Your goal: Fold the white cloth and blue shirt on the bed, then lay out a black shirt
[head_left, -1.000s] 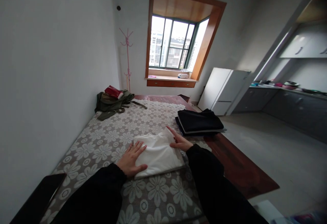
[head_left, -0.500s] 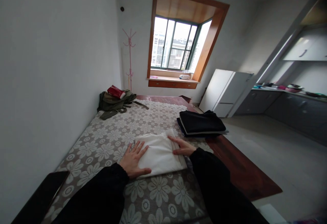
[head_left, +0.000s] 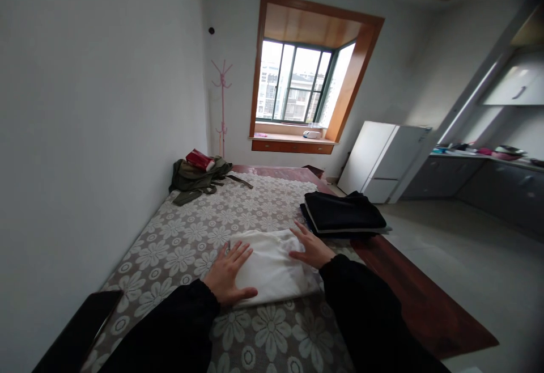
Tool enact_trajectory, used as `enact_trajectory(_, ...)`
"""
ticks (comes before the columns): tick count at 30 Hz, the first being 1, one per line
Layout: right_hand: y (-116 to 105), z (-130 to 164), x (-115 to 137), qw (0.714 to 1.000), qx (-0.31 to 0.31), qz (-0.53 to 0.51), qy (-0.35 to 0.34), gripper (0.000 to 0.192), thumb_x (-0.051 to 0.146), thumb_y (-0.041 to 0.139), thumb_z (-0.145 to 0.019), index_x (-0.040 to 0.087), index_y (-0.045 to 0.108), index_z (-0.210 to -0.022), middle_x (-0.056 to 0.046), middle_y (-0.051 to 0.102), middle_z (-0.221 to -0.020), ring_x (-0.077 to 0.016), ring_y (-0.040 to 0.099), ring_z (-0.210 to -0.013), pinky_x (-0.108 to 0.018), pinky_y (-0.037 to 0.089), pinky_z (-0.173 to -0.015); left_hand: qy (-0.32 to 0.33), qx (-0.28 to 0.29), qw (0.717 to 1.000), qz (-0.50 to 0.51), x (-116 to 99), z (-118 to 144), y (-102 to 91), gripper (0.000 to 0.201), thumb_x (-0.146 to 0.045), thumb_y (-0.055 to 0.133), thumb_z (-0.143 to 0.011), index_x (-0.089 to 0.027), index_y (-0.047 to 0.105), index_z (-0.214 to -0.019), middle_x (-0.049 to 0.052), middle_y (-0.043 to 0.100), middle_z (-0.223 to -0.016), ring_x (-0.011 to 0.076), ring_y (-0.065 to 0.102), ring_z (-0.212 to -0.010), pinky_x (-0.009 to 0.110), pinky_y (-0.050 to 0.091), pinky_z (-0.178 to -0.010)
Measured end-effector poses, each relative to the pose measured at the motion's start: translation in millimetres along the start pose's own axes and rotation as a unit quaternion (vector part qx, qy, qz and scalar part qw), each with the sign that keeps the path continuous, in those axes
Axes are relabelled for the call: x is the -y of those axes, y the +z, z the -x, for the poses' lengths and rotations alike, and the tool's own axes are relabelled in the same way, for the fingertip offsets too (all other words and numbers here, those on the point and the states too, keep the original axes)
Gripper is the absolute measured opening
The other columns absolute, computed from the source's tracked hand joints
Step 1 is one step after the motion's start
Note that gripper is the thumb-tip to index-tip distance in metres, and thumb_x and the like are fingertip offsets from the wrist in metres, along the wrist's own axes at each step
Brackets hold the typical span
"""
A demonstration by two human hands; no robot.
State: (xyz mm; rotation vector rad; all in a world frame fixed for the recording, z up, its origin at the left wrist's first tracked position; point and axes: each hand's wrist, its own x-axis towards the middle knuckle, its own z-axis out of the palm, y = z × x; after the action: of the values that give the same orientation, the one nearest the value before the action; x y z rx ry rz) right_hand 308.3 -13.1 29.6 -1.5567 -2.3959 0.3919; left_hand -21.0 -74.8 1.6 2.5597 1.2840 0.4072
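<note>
Two flat, open hands, left hand [head_left: 228,272], right hand [head_left: 311,248], pressing folded white garment [head_left: 272,268], on floral tablecloth [head_left: 221,214]

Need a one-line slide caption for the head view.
Both hands, left and right, press flat on a folded white garment on a floral tablecloth.

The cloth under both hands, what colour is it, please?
White cloth, clearest in the head view.
</note>
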Motion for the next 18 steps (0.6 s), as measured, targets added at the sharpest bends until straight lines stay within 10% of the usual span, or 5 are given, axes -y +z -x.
enact_trajectory(5,33,3,47,0.991,-0.026,0.085,-0.1,0.062,0.047,0.048,-0.096,0.028,0.036,-0.154,-0.005,0.029,-0.162,-0.0313,0.026,-0.147,-0.052,0.023,-0.119,-0.046,0.025,0.998,-0.038,0,-1,1.9,0.095,-0.079,0.043,-0.083,-0.022,0.027,-0.156,0.01,0.021,-0.165,0.0329,0.012,-0.152,0.056,0.005,-0.122)
enact_trajectory(11,58,4,38,0.991,0.008,0.105,-0.078,0.064,0.055,0.032,-0.1,0.023,0.034,-0.155,-0.005,0.029,-0.162,-0.0289,0.02,-0.15,-0.052,0.014,-0.121,-0.05,0.027,0.997,-0.052,1,-1,7.5,0.099,-0.083,0.044,-0.079,-0.023,0.027,-0.156,0.01,0.022,-0.165,0.0335,0.013,-0.152,0.06,0.007,-0.121)
enact_trajectory(18,47,36,-1,0.978,-0.1,0.122,0.134,0.083,0.07,0.038,-0.091,0.013,0.036,-0.152,-0.018,0.039,-0.155,-0.0339,0.034,-0.142,-0.05,0.025,-0.115,-0.038,-0.033,0.999,-0.009,15,-2,0.5,0.077,-0.067,0.045,-0.09,-0.018,0.042,-0.149,0.012,0.034,-0.16,0.0285,0.023,-0.15,0.052,0.015,-0.123)
